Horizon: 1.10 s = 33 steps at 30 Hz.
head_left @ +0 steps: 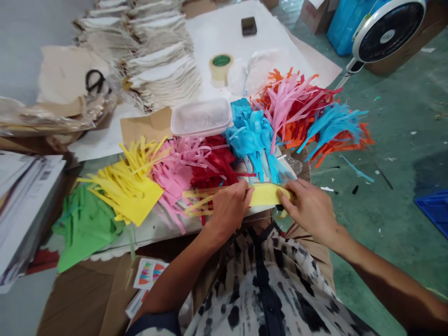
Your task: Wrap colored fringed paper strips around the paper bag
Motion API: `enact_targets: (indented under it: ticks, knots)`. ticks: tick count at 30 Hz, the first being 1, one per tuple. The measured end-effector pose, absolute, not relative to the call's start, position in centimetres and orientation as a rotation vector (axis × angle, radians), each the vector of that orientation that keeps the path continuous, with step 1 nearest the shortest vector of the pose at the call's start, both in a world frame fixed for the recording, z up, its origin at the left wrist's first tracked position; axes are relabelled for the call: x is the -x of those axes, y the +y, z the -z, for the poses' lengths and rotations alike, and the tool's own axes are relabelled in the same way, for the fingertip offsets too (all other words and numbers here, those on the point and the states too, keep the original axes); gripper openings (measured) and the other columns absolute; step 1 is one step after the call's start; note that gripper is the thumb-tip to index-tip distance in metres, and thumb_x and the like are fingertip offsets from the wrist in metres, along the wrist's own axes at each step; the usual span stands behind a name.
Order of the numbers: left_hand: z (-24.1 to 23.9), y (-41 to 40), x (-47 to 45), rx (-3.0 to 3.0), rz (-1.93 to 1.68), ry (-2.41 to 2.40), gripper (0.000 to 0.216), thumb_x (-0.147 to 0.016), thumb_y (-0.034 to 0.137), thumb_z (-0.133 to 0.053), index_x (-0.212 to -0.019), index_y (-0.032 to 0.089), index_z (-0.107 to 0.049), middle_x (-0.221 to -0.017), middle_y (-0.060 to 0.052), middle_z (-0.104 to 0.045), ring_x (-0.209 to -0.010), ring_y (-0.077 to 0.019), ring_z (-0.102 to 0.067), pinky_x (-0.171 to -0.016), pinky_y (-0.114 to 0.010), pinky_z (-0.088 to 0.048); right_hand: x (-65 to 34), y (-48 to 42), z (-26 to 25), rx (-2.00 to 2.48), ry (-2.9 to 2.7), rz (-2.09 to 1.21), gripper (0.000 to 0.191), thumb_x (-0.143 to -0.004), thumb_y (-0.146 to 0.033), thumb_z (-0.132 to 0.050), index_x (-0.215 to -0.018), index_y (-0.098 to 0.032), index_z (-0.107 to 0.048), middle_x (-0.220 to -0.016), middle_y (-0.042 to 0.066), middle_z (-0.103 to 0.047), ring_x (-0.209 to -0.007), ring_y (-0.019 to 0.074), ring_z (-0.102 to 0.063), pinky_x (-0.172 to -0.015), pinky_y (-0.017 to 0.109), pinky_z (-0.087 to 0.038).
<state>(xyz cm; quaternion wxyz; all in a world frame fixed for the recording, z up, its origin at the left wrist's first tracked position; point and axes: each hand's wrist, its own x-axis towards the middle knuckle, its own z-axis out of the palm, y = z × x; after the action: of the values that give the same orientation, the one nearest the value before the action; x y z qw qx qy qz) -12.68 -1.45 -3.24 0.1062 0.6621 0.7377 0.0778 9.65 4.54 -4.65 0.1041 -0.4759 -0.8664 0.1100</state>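
A yellow fringed paper sheet (266, 194) stretches between my two hands at the table's front edge. My left hand (231, 204) is closed on its left part, with cut strips trailing out to the left. At the other end, my right hand (310, 205) pinches the sheet between thumb and fingers. Just behind lie blue fringed paper (250, 133), dark red fringed paper (212, 165) and pink fringed paper (173, 175). Further left are yellow fringed paper (135, 191) and green fringed paper (86, 226).
A clear plastic tub (202, 117) and a tape roll (220, 70) stand behind the fringes. Stacked cream bundles (164, 74) and black-handled scissors (94, 81) are at back left. More pink fringes (287, 100) hang past the right edge, near a fan (388, 35).
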Motion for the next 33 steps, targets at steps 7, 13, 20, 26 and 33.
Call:
enact_targets:
  ticks: [7, 13, 20, 26, 33]
  knots:
    - [2.9, -0.4, 12.8, -1.958, -0.025, 2.227, 0.030, -0.105, 0.046, -0.055, -0.095, 0.022, -0.071, -0.079, -0.008, -0.077, -0.077, -0.0284, -0.075, -0.060, -0.031, -0.032, -9.1, 4.6, 4.7, 1.436, -2.600, -0.292, 0.021, -0.101, -0.041, -0.053, -0.091, -0.024, -0.060, -0.090, 0.006, -0.067, -0.085, 0.0251, -0.065, -0.060, 0.036, -0.030]
    - [3.2, 0.0, 12.9, -2.077, 0.009, 2.249, 0.031, -0.107, 0.045, -0.052, -0.099, 0.020, -0.068, -0.082, -0.009, -0.074, -0.076, -0.0282, -0.071, -0.058, -0.034, -0.034, -8.8, 4.6, 4.1, 1.468, -2.633, -0.298, 0.021, -0.101, -0.040, -0.052, -0.090, -0.024, -0.059, -0.090, 0.006, -0.066, -0.085, 0.0243, -0.064, -0.061, 0.035, -0.028]
    - [3.5, -1.9, 12.2, -2.697, -0.574, 1.966, 0.026, -0.104, 0.020, -0.056, -0.128, 0.018, -0.067, -0.118, -0.011, -0.076, -0.109, -0.0254, -0.068, -0.093, -0.041, -0.050, -8.5, 4.5, 4.0, 1.531, -2.641, -0.266, 0.017, -0.098, -0.038, -0.056, -0.092, -0.023, -0.061, -0.093, 0.006, -0.069, -0.086, 0.0247, -0.065, -0.062, 0.035, -0.027]
    - [5.4, -4.4, 9.8, -2.586, -0.531, 1.727, 0.049, -0.099, 0.042, -0.066, -0.136, 0.010, -0.065, -0.130, -0.017, -0.071, -0.117, -0.0313, -0.064, -0.099, -0.045, -0.054, -8.4, 4.7, 3.5, 1.587, -2.639, -0.264, 0.017, -0.098, -0.037, -0.053, -0.097, -0.023, -0.063, -0.094, 0.006, -0.073, -0.081, 0.0246, -0.067, -0.060, 0.034, -0.026]
    - [5.9, -4.9, 10.3, -2.487, -0.464, 1.708, 0.057, -0.099, 0.051, -0.063, -0.149, 0.024, -0.060, -0.142, -0.015, -0.063, -0.129, -0.0361, -0.054, -0.106, -0.054, -0.049, -15.9, 9.9, 0.4, 1.790, -2.615, -0.234, 0.025, -0.088, -0.030, -0.063, -0.111, -0.025, -0.072, -0.105, 0.006, -0.079, -0.086, 0.0255, -0.070, -0.059, 0.032, -0.032]
